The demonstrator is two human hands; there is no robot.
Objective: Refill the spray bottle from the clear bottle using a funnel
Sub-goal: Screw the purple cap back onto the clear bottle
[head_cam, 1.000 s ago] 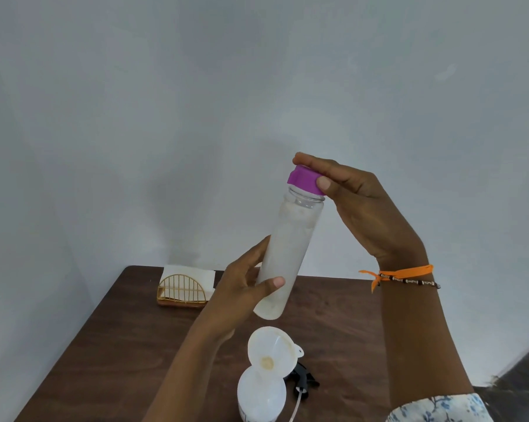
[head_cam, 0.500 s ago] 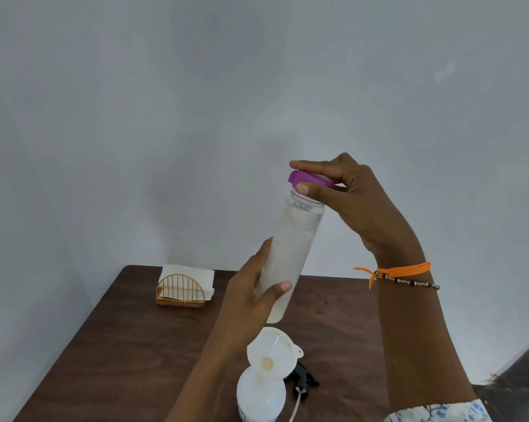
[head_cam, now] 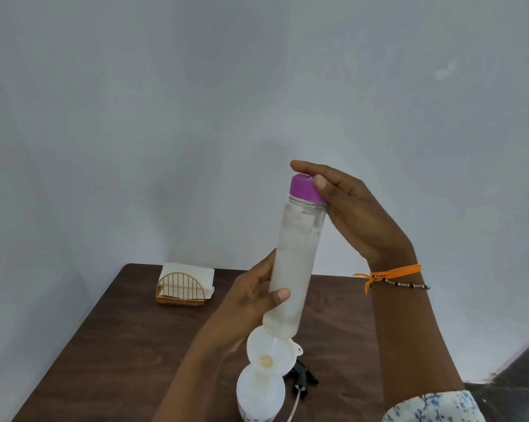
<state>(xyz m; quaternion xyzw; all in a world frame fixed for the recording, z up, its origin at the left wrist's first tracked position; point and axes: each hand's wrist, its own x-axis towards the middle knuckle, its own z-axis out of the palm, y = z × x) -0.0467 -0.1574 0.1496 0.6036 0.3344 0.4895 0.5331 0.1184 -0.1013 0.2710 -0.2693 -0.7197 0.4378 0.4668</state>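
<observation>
I hold the clear bottle [head_cam: 295, 263] upright and slightly tilted in the air, filled with cloudy liquid. My left hand [head_cam: 251, 303] grips its lower body. My right hand [head_cam: 345, 208] pinches the purple cap [head_cam: 304, 187] at its top, thumb in front and fingers behind. Below the bottle stands the white spray bottle [head_cam: 260, 394] on the table, with a white funnel [head_cam: 269, 351] seated in its neck. The black spray head [head_cam: 301, 374] with its tube lies on the table just right of the spray bottle.
A dark wooden table [head_cam: 120, 345] runs to a pale wall. A gold wire napkin holder [head_cam: 182, 287] with white napkins sits at the far left corner. The table's right edge drops to a dark floor [head_cam: 519, 367].
My right hand has shifted its hold around the purple cap, thumb now in front again. The bottle has sunk slightly toward the funnel, and my left hand stays on the lower body.
</observation>
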